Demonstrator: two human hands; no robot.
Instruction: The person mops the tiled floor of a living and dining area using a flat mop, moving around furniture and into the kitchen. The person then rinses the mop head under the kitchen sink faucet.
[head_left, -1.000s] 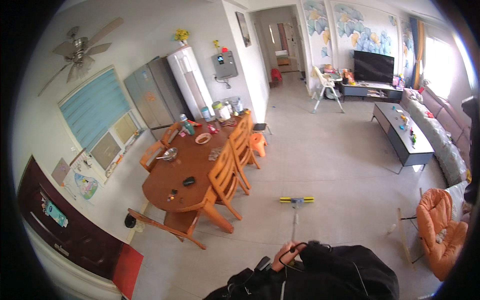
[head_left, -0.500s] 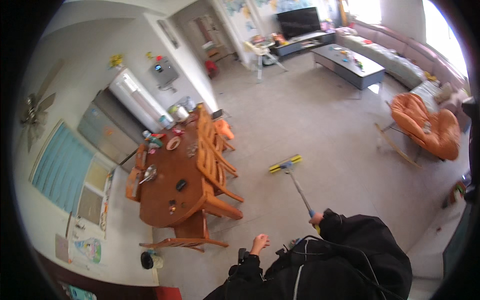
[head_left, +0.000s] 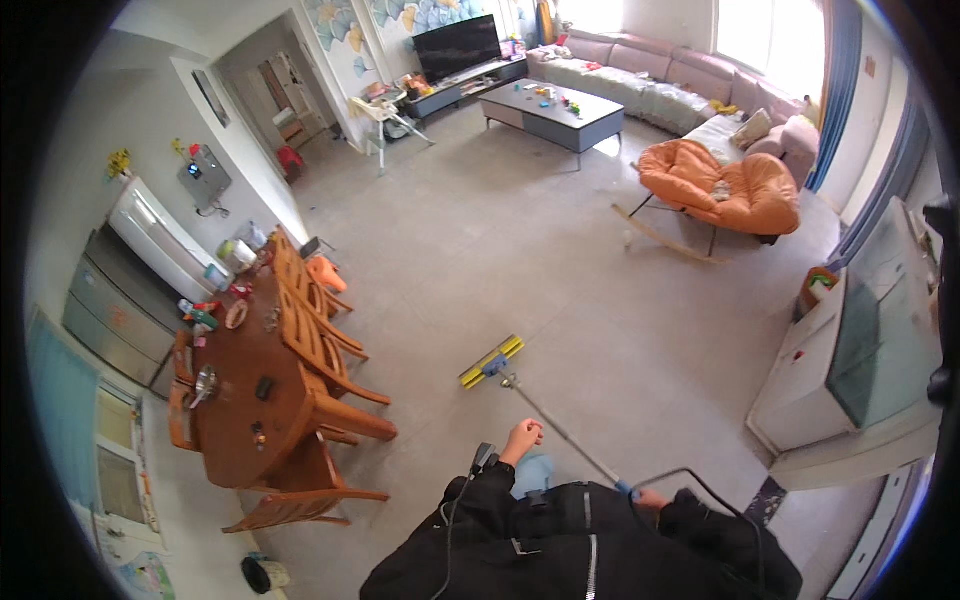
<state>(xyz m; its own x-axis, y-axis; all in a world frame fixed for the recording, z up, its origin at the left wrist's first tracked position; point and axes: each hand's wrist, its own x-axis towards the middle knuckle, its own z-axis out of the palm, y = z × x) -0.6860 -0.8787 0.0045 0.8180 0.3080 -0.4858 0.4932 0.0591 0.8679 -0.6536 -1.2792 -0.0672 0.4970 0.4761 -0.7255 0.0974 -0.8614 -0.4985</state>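
Observation:
A sponge mop (head_left: pixel 562 432) slants across the floor, its yellow head with a blue middle piece resting flat on the tiles ahead of me. My right hand (head_left: pixel 651 498) is closed round the blue grip at the near end of its metal pole, close to my body; the sleeve and a black cable cover part of that hand. My left hand (head_left: pixel 524 438) is held in front of me, left of the pole and apart from it. Its fingers are loosely curled, with nothing visible in them.
At left stands a wooden dining table (head_left: pixel 262 345) with wooden chairs (head_left: pixel 300 300). An orange rocking chair (head_left: pixel 720 185), a coffee table (head_left: pixel 550 115) and a sofa (head_left: pixel 640 70) are farther off. A white cabinet (head_left: pixel 815 365) stands at right, a bin (head_left: pixel 265 573) at lower left.
My view has turned to the right, so the room has shifted left. The mop head is nearer to me, and its pole now slants to the far left. My right hand still holds it.

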